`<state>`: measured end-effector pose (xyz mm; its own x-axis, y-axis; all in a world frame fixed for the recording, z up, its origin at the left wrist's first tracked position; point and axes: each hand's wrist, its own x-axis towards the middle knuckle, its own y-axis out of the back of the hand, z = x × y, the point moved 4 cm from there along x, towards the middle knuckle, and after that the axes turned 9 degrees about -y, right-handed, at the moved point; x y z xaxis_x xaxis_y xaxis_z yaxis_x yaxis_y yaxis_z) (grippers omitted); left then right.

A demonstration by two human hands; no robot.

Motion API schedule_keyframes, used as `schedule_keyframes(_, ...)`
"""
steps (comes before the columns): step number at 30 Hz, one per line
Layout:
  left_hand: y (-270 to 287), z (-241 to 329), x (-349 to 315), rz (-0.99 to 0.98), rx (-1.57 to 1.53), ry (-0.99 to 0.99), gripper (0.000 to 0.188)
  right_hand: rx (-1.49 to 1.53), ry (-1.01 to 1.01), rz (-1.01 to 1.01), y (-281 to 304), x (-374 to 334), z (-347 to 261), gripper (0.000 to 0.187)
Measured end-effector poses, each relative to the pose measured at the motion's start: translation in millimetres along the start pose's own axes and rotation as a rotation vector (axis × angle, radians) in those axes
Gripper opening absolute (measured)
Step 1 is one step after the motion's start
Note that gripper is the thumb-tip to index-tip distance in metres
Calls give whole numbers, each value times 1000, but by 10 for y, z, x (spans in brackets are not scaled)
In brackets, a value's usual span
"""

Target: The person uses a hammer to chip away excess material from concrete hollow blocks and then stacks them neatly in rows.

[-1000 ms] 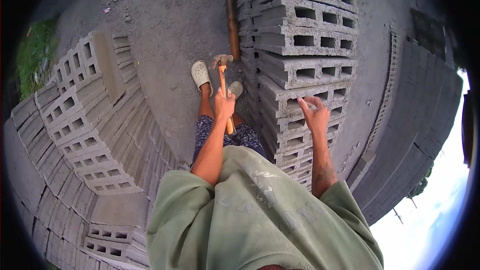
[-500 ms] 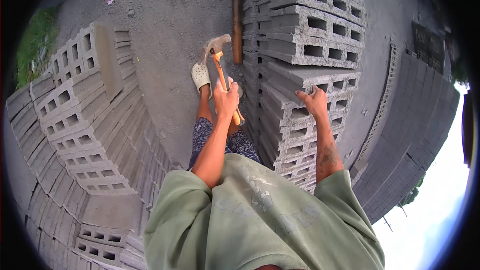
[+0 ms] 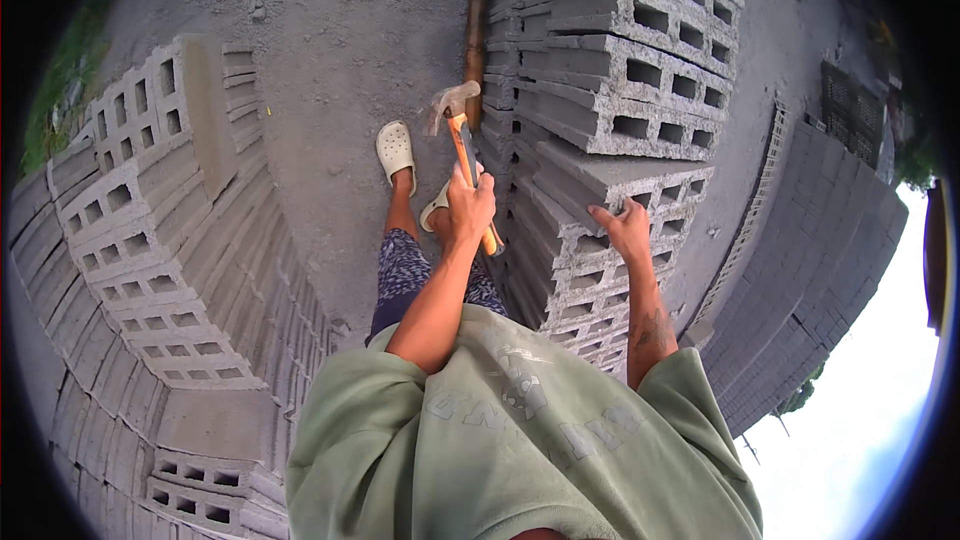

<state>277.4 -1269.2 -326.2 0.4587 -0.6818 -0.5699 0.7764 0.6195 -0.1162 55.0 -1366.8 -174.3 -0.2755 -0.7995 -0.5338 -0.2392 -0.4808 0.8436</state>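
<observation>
The hammer (image 3: pixel 462 155) is up in the air, above the person's feet and just beside the tall stack of grey blocks (image 3: pixel 610 130). It has a wooden handle and a grey metal head at the top. The left hand (image 3: pixel 470 208) is wrapped tight around the handle, low down near its end. The right hand (image 3: pixel 625 230) lies flat and open on the top grey block (image 3: pixel 610 185) of a lower part of the stack, with the fingers spread on it. It holds nothing. The blocks have holes in their sides, and the holes look dark and hollow. On the other side is another pile of blocks (image 3: pixel 130 240) with holes. Between the piles is grey dirt ground (image 3: pixel 340 50). The person wears pale sandals (image 3: pixel 395 148) and a green shirt (image 3: pixel 520 440).
</observation>
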Motion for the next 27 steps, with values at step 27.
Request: schedule_keyframes(27, 105, 389, 294, -242, 463, 100, 16, -238, -80, 65, -76, 945, -933, 67)
